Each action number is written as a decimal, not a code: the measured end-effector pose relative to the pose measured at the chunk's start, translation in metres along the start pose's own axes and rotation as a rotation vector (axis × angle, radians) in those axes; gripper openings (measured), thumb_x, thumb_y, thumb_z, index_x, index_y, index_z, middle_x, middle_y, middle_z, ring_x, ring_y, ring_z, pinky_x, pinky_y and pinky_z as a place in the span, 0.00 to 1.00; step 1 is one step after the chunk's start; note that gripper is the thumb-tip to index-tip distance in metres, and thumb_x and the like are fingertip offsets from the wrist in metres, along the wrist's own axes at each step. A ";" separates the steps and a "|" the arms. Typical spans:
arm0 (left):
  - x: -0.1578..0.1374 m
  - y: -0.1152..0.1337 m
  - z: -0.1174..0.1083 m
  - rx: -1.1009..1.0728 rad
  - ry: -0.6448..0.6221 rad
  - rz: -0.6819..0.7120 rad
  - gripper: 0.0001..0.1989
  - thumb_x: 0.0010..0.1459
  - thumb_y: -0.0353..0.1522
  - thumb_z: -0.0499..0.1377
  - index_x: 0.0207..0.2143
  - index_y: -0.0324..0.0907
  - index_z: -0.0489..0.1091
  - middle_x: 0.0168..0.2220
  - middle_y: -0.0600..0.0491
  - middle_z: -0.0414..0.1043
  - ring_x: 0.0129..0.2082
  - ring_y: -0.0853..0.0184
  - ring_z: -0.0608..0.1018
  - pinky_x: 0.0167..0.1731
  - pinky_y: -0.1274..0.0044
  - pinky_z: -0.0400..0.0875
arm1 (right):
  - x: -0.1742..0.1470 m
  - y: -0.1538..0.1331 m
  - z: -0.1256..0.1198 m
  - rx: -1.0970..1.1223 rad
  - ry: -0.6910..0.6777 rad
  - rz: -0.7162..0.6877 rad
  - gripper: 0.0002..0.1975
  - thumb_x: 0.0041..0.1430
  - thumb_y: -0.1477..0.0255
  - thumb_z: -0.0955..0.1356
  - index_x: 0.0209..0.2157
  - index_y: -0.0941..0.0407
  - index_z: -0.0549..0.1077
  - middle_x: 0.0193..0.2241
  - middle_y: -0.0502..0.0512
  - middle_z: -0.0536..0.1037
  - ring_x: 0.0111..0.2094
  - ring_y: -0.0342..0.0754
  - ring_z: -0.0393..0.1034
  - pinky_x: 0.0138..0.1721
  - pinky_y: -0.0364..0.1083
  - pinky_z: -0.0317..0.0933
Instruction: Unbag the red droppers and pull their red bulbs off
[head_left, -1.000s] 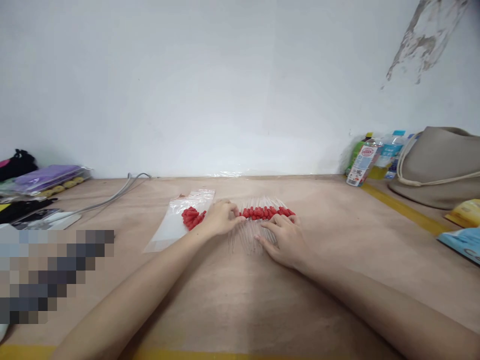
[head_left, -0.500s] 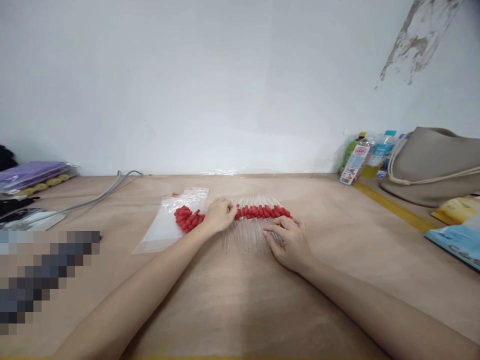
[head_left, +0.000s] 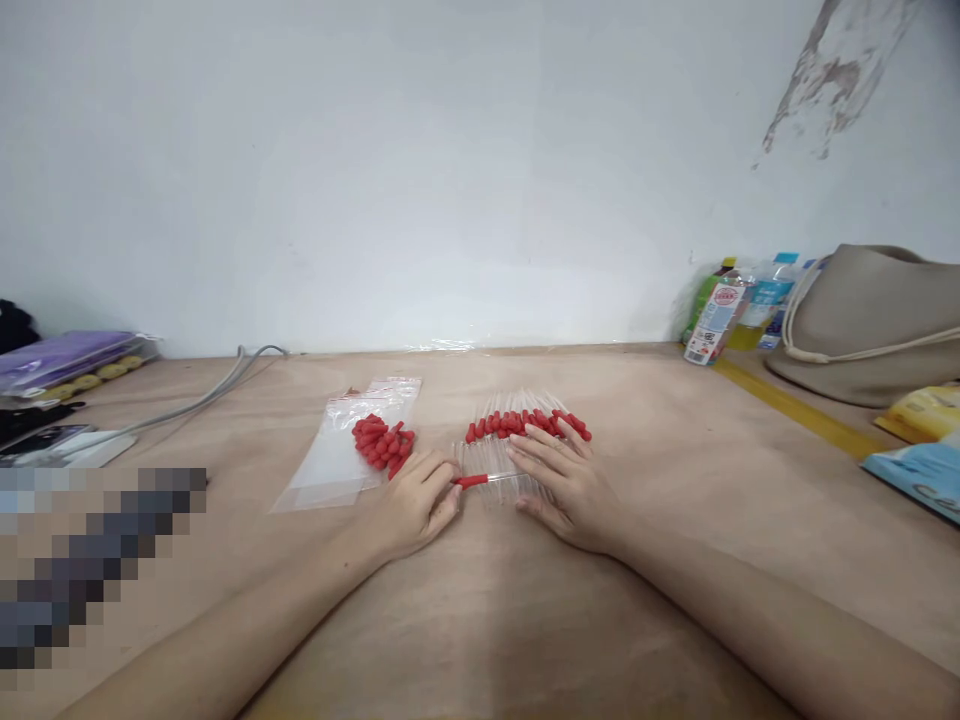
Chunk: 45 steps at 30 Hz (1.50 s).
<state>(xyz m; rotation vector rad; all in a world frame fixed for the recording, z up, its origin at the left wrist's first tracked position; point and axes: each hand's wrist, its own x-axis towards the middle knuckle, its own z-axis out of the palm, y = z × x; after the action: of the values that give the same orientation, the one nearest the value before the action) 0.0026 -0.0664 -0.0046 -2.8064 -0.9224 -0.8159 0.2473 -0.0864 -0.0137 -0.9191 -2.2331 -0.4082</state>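
On light-brown tabletop (head_left: pixel 420 630), shows fanned row of slim transparent tubes with bulbous red caps (head_left: pixel 517 424). At row's near-left side, pinches single red-capped tube (head_left: pixel 472 481) with left hand (head_left: pixel 420 505); over row's right part, spreads right hand (head_left: pixel 566 485).

- Left hand (head_left: pixel 421 502) is held in a pinch.
- Right hand (head_left: pixel 568 490) is spread, palm turned down.
- Left forearm (head_left: pixel 225 620) and right forearm (head_left: pixel 750 610) are angled inward.

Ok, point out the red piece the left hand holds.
The lone red piece pointing sideways from the left hand across the clear stems; the others lie in the row behind or the heap at the plastic bag.
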 end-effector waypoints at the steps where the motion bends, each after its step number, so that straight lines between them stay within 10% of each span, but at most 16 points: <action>1: 0.000 0.000 0.001 -0.004 0.009 0.001 0.06 0.58 0.28 0.47 0.34 0.40 0.62 0.36 0.50 0.66 0.35 0.67 0.66 0.37 0.74 0.62 | 0.000 0.000 0.001 0.007 0.000 -0.002 0.18 0.58 0.64 0.62 0.49 0.55 0.66 0.49 0.55 0.70 0.55 0.51 0.57 0.58 0.58 0.42; 12: 0.007 0.007 0.006 -0.029 0.118 0.028 0.16 0.55 0.33 0.55 0.46 0.40 0.62 0.46 0.46 0.66 0.46 0.62 0.68 0.45 0.70 0.63 | 0.003 -0.004 0.010 0.107 0.165 0.013 0.05 0.56 0.75 0.63 0.31 0.55 0.72 0.32 0.49 0.78 0.44 0.47 0.68 0.55 0.57 0.46; 45: 0.013 0.013 0.004 -0.090 -0.016 0.145 0.08 0.59 0.30 0.49 0.35 0.41 0.67 0.37 0.51 0.73 0.45 0.66 0.70 0.49 0.70 0.60 | -0.006 -0.007 0.013 0.210 0.228 -0.207 0.11 0.55 0.79 0.63 0.40 0.60 0.71 0.37 0.56 0.77 0.46 0.47 0.68 0.52 0.49 0.62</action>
<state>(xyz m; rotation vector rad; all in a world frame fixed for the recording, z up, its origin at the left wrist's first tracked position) 0.0203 -0.0697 -0.0001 -2.9191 -0.6910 -0.8359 0.2391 -0.0873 -0.0277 -0.5078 -2.1181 -0.3439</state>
